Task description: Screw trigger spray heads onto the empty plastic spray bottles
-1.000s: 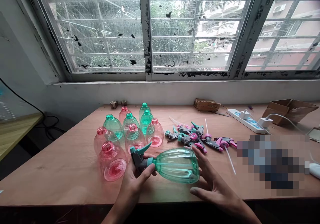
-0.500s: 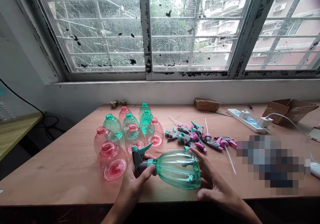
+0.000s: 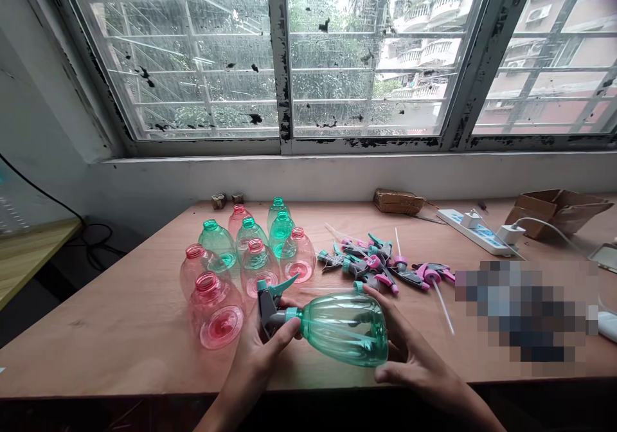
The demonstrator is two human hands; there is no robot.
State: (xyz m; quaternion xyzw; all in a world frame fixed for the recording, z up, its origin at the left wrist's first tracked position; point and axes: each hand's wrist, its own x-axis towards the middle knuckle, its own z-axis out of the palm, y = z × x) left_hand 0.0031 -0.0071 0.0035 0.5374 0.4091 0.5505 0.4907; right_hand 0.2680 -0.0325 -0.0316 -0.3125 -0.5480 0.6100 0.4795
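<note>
A clear green spray bottle (image 3: 344, 326) lies sideways above the front of the wooden table (image 3: 120, 329). My left hand (image 3: 260, 348) grips its grey and teal trigger head (image 3: 270, 303) at the neck. My right hand (image 3: 409, 355) wraps around the bottle's wide base end. A group of several open-necked pink and green bottles (image 3: 241, 258) stands just left of and behind my hands. A heap of loose trigger heads (image 3: 380, 266) with white tubes lies behind my right hand.
A white power strip (image 3: 475, 233) with plugged chargers, a cardboard box (image 3: 554, 212) and a small woven box (image 3: 399, 202) sit along the back right. A blurred patch covers the table's right part. A window (image 3: 289, 59) fills the wall behind.
The bottle's base has turned in my right hand, whose fingers have closed further around the base. The trigger head has tipped slightly upright. Everything on the table is unmoved.
</note>
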